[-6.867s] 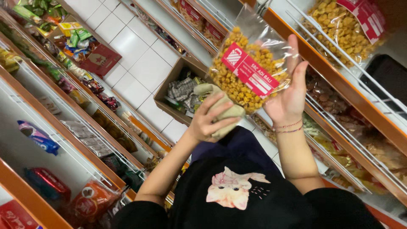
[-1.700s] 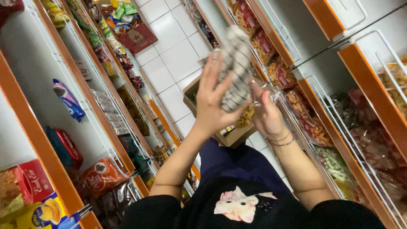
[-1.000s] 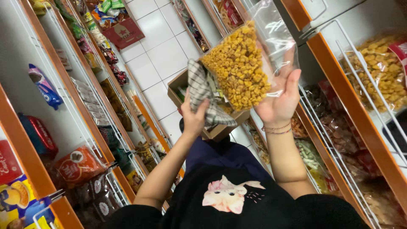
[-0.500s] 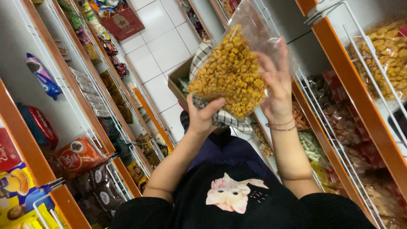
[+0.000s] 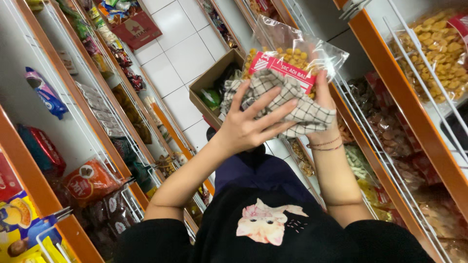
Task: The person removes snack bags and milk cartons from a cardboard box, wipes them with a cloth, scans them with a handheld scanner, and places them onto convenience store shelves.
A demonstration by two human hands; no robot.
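My right hand [image 5: 325, 93] holds a clear bag of yellow snack pieces [image 5: 291, 50] with a red label, raised in front of me. My left hand [image 5: 253, 124] presses a grey checked cloth [image 5: 292, 100] flat against the bag's front, fingers spread over it. The cloth covers most of the lower bag and hides part of my right hand. Both hands are above an open cardboard box [image 5: 210, 84] standing on the white tiled floor [image 5: 183, 53].
Orange-edged shelves with white wire fronts run along both sides of a narrow aisle. Packets of snacks [image 5: 87, 182] fill the left shelves; bags of yellow chips [image 5: 434, 44] and dark snacks [image 5: 385, 131] fill the right. A red carton [image 5: 134, 29] lies further down the floor.
The bag has turned so its red label faces me. My left hand has brought the cloth up from beneath the bag and laid it across the front.
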